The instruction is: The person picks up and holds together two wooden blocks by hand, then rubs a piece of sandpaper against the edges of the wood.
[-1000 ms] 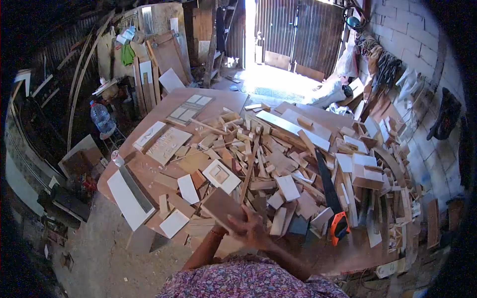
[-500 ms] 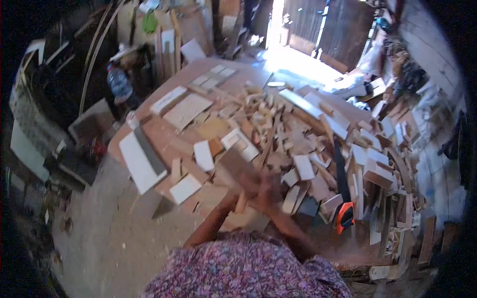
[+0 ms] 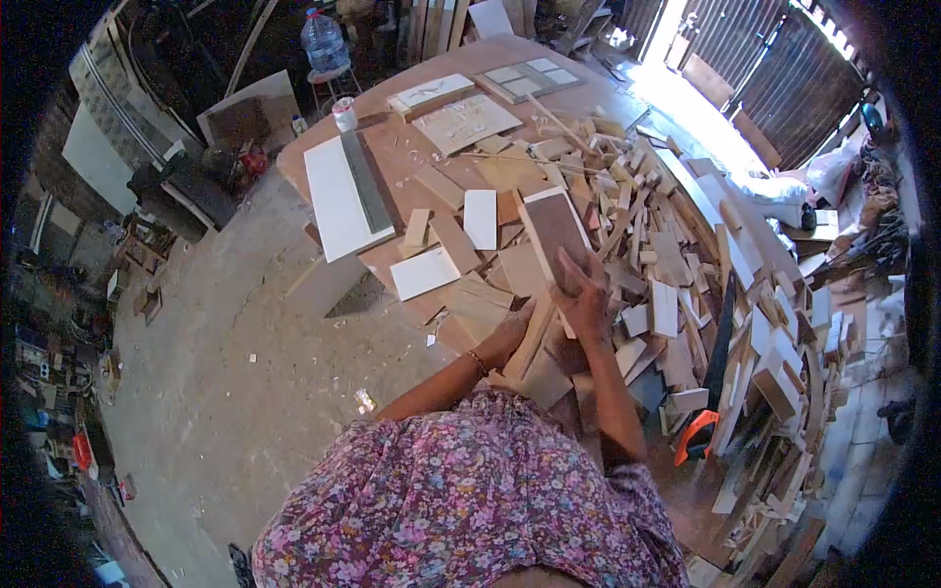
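A brown rectangular wooden block [image 3: 557, 230] with pale edges stands tilted over the near side of the pile. My right hand [image 3: 585, 297] is closed on its lower right part. Lower and to the left, my left hand [image 3: 508, 336] is wrapped round a narrow light wooden piece [image 3: 532, 340] just below the block; its fingers are partly hidden. Around both hands lie loose wood offcuts [image 3: 667, 257], and a white-faced piece [image 3: 424, 273] is left of them.
A handsaw with an orange handle [image 3: 697, 437] lies at the right. On the table [image 3: 392, 108] are a long white board [image 3: 338, 196], a framed panel [image 3: 529, 80] and a small white jar [image 3: 344, 114]. A large water bottle [image 3: 323, 41] stands on a stool behind.
The view has swung left and down. The brown block has turned more upright in my right hand, and my left hand now shows on a narrow light piece below it.
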`<state>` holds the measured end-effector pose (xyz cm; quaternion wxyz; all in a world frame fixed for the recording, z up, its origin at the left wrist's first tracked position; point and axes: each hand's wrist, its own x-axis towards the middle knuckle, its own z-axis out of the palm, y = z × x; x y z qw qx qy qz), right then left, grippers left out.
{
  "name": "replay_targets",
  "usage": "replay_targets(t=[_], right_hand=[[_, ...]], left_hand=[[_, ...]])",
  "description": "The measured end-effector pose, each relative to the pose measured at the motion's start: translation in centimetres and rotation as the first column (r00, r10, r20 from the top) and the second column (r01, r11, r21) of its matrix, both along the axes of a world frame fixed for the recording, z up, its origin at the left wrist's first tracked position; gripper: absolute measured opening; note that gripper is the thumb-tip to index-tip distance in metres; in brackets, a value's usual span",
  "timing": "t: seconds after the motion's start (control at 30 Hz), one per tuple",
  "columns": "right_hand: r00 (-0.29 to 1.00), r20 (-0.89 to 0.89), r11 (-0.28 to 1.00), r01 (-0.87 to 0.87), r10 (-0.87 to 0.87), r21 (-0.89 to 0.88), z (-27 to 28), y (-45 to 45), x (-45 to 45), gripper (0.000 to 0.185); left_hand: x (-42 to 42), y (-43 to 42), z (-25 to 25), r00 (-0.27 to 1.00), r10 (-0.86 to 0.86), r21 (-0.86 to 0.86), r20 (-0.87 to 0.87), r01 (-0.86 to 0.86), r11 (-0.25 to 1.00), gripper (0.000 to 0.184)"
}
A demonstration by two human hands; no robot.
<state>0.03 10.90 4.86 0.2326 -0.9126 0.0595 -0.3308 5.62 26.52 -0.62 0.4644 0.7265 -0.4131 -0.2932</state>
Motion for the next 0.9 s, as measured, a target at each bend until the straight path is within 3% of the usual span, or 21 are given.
replay_targets(t=[0.03, 0.1, 0.17, 0.2, 0.27, 0.3, 0.33, 0.37, 0.43, 0.47, 0.5, 0.57, 0.6, 0.63, 0.7, 0.73, 0.77, 0.8, 0.83, 0.87, 0.9], right_hand=[[0.999, -0.036, 0.999, -0.023, 0.024, 0.036, 0.9, 0.7, -0.1, 0.058], [0.996, -0.062, 0.997, -0.055, 0.059, 0.062, 3.1, 3.1, -0.4, 0.058], [0.964, 0.015, 0.954, -0.262, 0.267, -0.144, 4.0, 7.5, -2.8, 0.059], [0.962, 0.019, 0.953, -0.268, 0.274, -0.144, 3.8, 7.5, -2.4, 0.059], [0.95, 0.009, 0.935, -0.307, 0.314, -0.178, 2.6, 7.2, -1.9, 0.059], [0.952, 0.005, 0.939, -0.301, 0.306, -0.168, 2.1, 6.2, -0.9, 0.059], [0.976, 0.007, 0.975, -0.218, 0.218, -0.054, 1.7, 4.4, 0.9, 0.059], [0.992, -0.001, 0.99, -0.128, 0.128, 0.056, 1.6, 3.1, 2.0, 0.058], [0.995, 0.017, 0.991, -0.103, 0.102, 0.082, 1.3, 2.6, 2.4, 0.057], [0.995, 0.047, 0.99, -0.092, 0.087, 0.105, 1.4, 2.4, 2.8, 0.056], [0.995, 0.053, 0.991, -0.094, 0.089, 0.098, 1.8, 3.3, 2.2, 0.056], [0.945, -0.147, 0.945, -0.31, 0.293, -0.108, 2.6, 7.3, -1.4, 0.059], [0.945, -0.145, 0.945, -0.308, 0.292, -0.111, 3.1, 8.2, -2.1, 0.059], [0.933, -0.106, 0.93, -0.355, 0.345, -0.099, 3.5, 8.9, -2.5, 0.057], [0.92, -0.071, 0.917, -0.391, 0.387, -0.074, 3.1, 8.9, -2.4, 0.055], [0.957, -0.079, 0.953, -0.285, 0.277, -0.1, 2.3, 7.5, -1.2, 0.053], [0.982, -0.085, 0.975, -0.177, 0.166, -0.134, 1.7, 6.0, 0.2, 0.051], [0.983, -0.088, 0.975, -0.173, 0.162, -0.138, 1.4, 4.5, 1.5, 0.051], [0.989, 0.006, 0.989, -0.146, 0.146, 0.003, 1.3, 3.1, 2.8, 0.051], [0.989, 0.098, 0.98, -0.128, 0.114, 0.149, 1.2, 2.5, 3.4, 0.051], [0.988, 0.1, 0.981, -0.127, 0.113, 0.147, 1.1, 2.9, 2.8, 0.051]], left_hand=[[-0.3, 0.0, 0.7, 0.96, 0.095, -0.036, -0.263, -0.108, 0.993, 0.045], [1.1, 0.1, 1.0, 0.939, 0.196, 0.06, -0.283, -0.187, 0.981, 0.049], [3.4, 0.5, -3.7, 0.997, 0.07, -0.494, 0.014, -0.054, 0.868, 0.051], [6.1, 3.1, -3.6, 0.921, -0.151, -0.271, -0.359, 0.052, 0.961, 0.05], [3.8, 0.9, -4.5, 0.95, -0.006, -0.299, -0.313, -0.092, 0.95, 0.05], [1.6, 2.9, 0.1, 0.953, 0.133, -0.338, -0.273, -0.225, 0.914, 0.05], [3.0, 1.4, -4.6, 0.998, 0.042, -0.14, -0.055, -0.049, 0.989, 0.046], [2.3, 1.4, -2.0, 0.998, 0.031, -0.142, -0.06, -0.039, 0.989, 0.046], [0.2, 2.3, 6.1, 0.916, 0.283, 0.198, -0.284, -0.232, 0.952, 0.045], [0.4, 2.7, 5.2, 0.867, 0.25, 0.128, -0.431, -0.215, 0.968, 0.045], [1.8, 2.7, 1.0, 0.869, 0.249, 0.121, -0.427, -0.218, 0.969, 0.045], [4.2, 3.2, -9.2, 0.934, -0.062, -0.342, -0.352, -0.067, 0.937, 0.06], [5.1, 3.6, 1.0, 0.989, 0.02, 0.281, -0.145, 0.022, 0.959, 0.061], [5.3, 3.3, -0.5, 0.99, 0.016, 0.279, -0.138, 0.023, 0.96, 0.061], [4.6, 3.3, -8.0, 0.917, 0.04, -0.141, -0.396, -0.104, 0.984, 0.06], [4.2, 3.3, -9.9, 0.856, 0.007, -0.327, -0.517, -0.205, 0.923, 0.059], [3.3, 3.1, -7.9, 0.855, 0.0, -0.328, -0.519, -0.199, 0.924, 0.059], [1.8, 2.7, -3.7, 0.95, 0.039, -0.271, -0.311, -0.127, 0.954, 0.057], [1.0, 2.5, -1.3, 0.995, 0.058, -0.198, -0.083, -0.074, 0.977, 0.055], [0.8, 2.6, -1.2, 0.995, 0.057, -0.199, -0.085, -0.073, 0.977, 0.055], [0.7, 2.7, -1.2, 0.985, 0.051, -0.177, -0.166, -0.081, 0.981, 0.053]])
